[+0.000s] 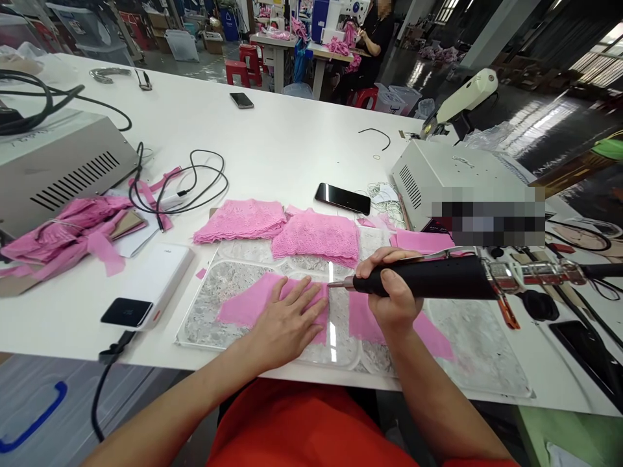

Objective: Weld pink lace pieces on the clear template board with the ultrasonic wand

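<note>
Beyond a long white bench, a workshop floor opens out where a person in dark clothing sits on a red stool; near the bench's front lies a flat grey marbled board with a glossy surface. One thin pink fabric piece lies on the left half of the board, and the left hand rests flat over it, its grip open and fingers spread, probably so the light cloth cannot slide or wrinkle. The right hand has its grip closed around a thick black-handled tool with a tapered metal tip, held nearly level above the board, apparently so the tip lines up with that piece's right edge; whether it touches the cloth I cannot tell. A second thin pink fabric piece lies on the board's right part, partly hidden by the right wrist. Two stacks of pink lacy fabric sit along the board's far edge, seemingly within reach yet clear of the hands, a black smartphone lies just past the board, and a white rectangular box with a black panel lies to its left, perhaps leaving the board itself for the cloth
</note>
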Motion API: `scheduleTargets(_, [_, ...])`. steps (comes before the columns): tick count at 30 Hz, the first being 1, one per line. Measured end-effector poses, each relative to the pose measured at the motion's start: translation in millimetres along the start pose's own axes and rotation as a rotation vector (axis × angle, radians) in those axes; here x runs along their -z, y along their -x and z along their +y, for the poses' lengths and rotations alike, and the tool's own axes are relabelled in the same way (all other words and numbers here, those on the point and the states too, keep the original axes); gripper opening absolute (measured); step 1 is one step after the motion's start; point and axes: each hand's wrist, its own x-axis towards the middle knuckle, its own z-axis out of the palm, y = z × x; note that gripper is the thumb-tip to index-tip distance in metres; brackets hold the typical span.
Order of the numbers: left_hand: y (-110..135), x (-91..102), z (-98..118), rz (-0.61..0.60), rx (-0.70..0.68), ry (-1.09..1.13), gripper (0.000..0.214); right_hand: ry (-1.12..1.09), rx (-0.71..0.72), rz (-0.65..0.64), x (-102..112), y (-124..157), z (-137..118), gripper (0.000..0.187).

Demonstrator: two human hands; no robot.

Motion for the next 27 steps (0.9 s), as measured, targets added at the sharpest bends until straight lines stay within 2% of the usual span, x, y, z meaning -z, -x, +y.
scheduleTargets(8, [-1.1, 0.9, -2.3, 0.023, -0.014, -0.031, 0.040, 0.034, 0.008, 0.022, -2.7, -2.5, 0.5, 0.012])
scheduleTargets(13, [8.5, 9.5, 4.4, 0.121, -0.041, -0.030, 0.039, -0.018, -0.004, 0.081, 1.2, -0.7, -8.4, 0.014])
scheduleTargets(16, [28.2, 17.1, 9.4, 0.193, -0.002, 0.009, 0.032, -0.008, -0.016, 0.149, 5.5, 1.3, -14.4, 0.016])
scheduleTargets(20, [67.8, 24.5, 7.3, 0.316, 0.177, -0.042, 0.025, -0.060, -0.124, 0.171, 2.4, 4.1, -15.2, 0.018])
scheduleTargets(24, [104.6, 24.8, 0.4, 0.422, 0.333, -0.152, 0.026, -0.122, -0.243, 0.126, -19.2, 13.9, -14.8, 0.019])
scheduleTargets(27, [119.9, 20.9, -3.5, 0.462, 0.379, -0.167, 0.026, -0.149, -0.261, 0.040, -43.0, 23.3, -13.1, 0.018])
